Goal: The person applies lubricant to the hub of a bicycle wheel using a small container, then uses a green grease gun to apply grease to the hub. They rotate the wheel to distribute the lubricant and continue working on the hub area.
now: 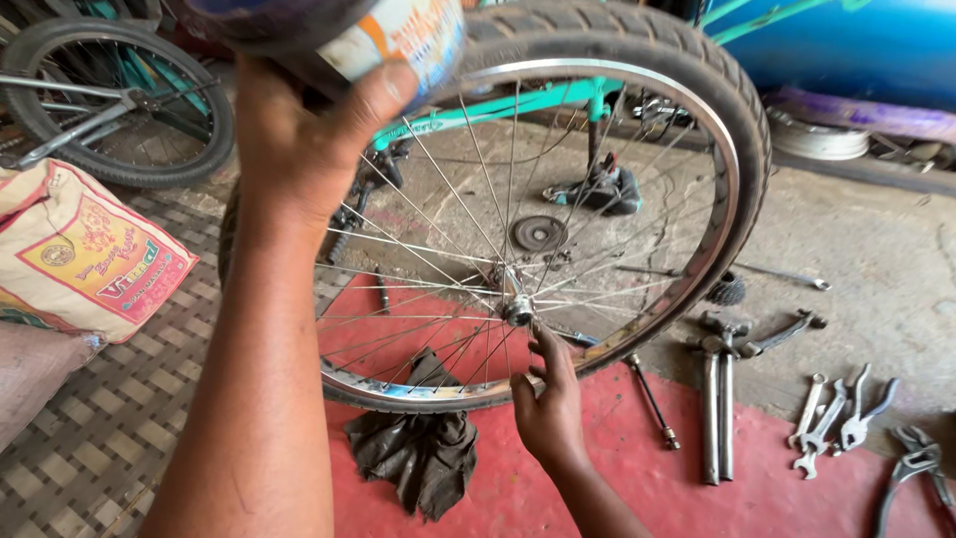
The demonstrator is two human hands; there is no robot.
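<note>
Nearest, the left hand (pixel 309 139) is raised close to the camera, fingers curled around a printed tin can (pixel 393 35). Lower, the right hand (pixel 546 403) reaches into the spokes of a bicycle wheel (pixel 697 120), fingers loosely spread, fingertips just below the hub (pixel 516 311); it grips nothing. Beneath it lies a dark rag (pixel 418 453) on the red floor (pixel 617 488). Right of it lie spanners (pixel 819 418) and pliers (pixel 911 468); beyond the wheel, a teal bicycle frame (pixel 518 102).

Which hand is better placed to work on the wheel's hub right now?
Right. The right hand is already at the spokes, fingertips just below the hub. The left hand is raised well above, gripping a tin can, so it isn't free.
</note>
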